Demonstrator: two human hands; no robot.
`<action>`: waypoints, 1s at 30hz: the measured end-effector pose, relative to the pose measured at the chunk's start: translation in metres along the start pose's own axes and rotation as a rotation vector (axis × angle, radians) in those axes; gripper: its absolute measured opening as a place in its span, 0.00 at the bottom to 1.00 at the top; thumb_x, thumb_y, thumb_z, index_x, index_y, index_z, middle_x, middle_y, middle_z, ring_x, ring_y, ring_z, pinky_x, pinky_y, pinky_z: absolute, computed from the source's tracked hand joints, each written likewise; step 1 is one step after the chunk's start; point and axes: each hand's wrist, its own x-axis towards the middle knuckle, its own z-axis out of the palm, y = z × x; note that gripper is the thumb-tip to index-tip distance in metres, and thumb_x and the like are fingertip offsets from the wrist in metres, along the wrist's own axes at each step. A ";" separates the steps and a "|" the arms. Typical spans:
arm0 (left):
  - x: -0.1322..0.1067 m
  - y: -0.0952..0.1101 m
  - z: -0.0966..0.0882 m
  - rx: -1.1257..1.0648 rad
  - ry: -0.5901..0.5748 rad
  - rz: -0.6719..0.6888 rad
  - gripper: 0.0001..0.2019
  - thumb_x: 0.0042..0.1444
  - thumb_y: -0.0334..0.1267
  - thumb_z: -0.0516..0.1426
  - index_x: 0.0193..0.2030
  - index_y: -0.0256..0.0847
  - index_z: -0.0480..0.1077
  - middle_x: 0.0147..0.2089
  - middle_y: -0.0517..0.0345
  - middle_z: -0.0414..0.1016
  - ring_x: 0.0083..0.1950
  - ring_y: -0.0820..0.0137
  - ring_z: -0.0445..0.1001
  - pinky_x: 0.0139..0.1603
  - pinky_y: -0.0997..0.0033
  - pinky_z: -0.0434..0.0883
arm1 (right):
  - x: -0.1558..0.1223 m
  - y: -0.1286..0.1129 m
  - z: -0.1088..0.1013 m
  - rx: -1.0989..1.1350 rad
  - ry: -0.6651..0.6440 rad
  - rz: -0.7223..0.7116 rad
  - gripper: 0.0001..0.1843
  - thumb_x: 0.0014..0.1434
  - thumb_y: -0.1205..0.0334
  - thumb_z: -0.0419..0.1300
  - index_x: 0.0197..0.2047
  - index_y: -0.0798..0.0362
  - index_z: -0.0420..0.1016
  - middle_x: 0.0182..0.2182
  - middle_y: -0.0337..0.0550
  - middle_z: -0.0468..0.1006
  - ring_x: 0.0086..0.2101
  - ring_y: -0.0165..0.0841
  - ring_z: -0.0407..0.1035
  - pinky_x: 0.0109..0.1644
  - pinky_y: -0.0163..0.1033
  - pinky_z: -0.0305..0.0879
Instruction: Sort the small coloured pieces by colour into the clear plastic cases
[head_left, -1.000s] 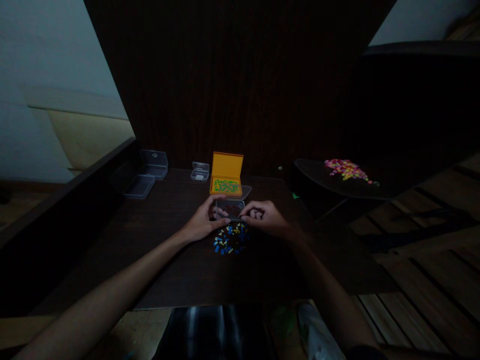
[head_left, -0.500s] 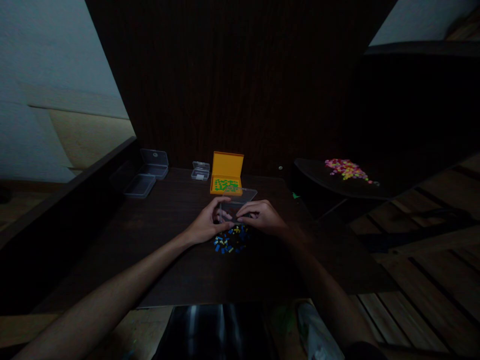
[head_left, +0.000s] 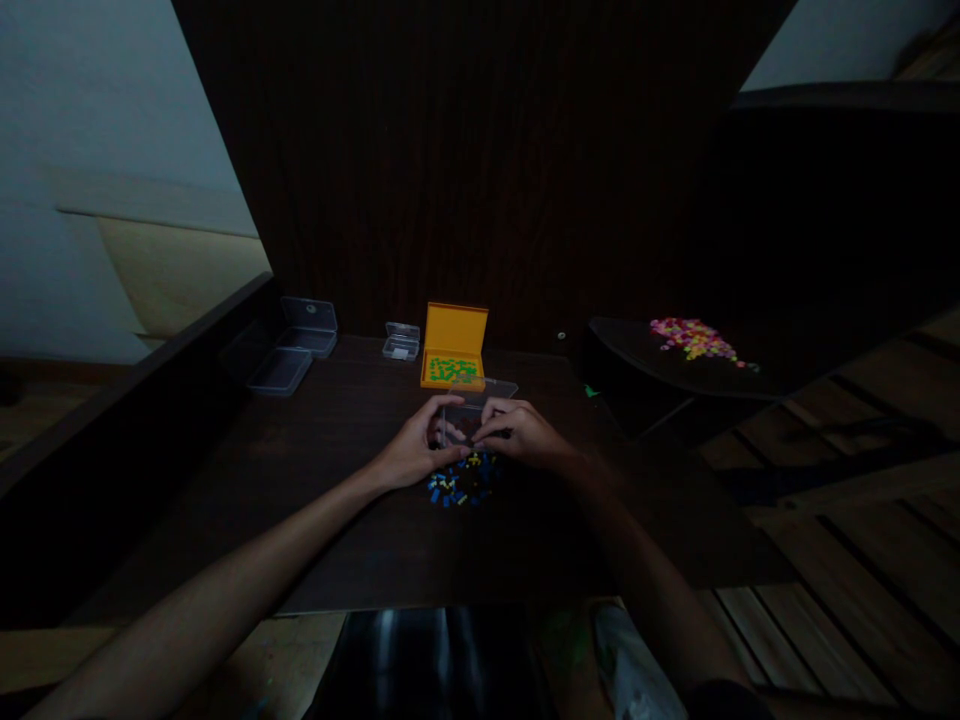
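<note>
My left hand (head_left: 421,446) is closed around the left side of a clear plastic box (head_left: 484,390), its lid raised towards the back. My right hand (head_left: 523,434) is at the right of this box, thumb and fingertips pinched together over its inside; what they hold, if anything, is too small and dark to make out. Just below the box, small blue and yellow pieces (head_left: 450,490) lie scattered on the dark table. Behind the box stands an open orange case (head_left: 456,328) with small green pieces (head_left: 450,371) inside.
At the back left are an open clear box (head_left: 309,328), a clear flat tray (head_left: 280,371) and a smaller open clear box (head_left: 401,342). A pile of pink and yellow pieces (head_left: 694,338) lies on a dark chair-like surface to the right. A dark panel (head_left: 487,180) rises behind the table.
My right fingertips have shifted slightly over the box, with the index finger lifted a little. My left hand keeps its hold, and the box has barely moved.
</note>
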 end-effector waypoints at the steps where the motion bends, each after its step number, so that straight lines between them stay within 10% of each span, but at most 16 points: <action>1: 0.000 0.000 0.000 0.003 0.001 -0.001 0.34 0.44 0.35 0.67 0.57 0.40 0.58 0.36 0.59 0.72 0.39 0.71 0.74 0.45 0.66 0.70 | 0.000 0.001 0.000 -0.004 -0.006 0.005 0.05 0.54 0.64 0.65 0.35 0.52 0.82 0.30 0.42 0.73 0.32 0.29 0.68 0.35 0.33 0.63; 17: 0.003 -0.002 -0.007 0.030 0.047 0.002 0.34 0.44 0.34 0.66 0.57 0.39 0.58 0.37 0.57 0.73 0.39 0.71 0.74 0.42 0.68 0.70 | -0.009 -0.018 -0.016 0.212 -0.025 0.082 0.11 0.57 0.57 0.61 0.33 0.56 0.79 0.24 0.39 0.72 0.23 0.25 0.61 0.24 0.30 0.55; 30: 0.007 -0.004 -0.017 0.054 0.112 0.002 0.34 0.44 0.34 0.66 0.58 0.39 0.57 0.36 0.58 0.73 0.39 0.72 0.74 0.44 0.67 0.70 | -0.007 -0.018 0.023 0.031 -0.243 0.056 0.11 0.59 0.65 0.59 0.44 0.51 0.79 0.39 0.42 0.82 0.37 0.31 0.76 0.44 0.33 0.65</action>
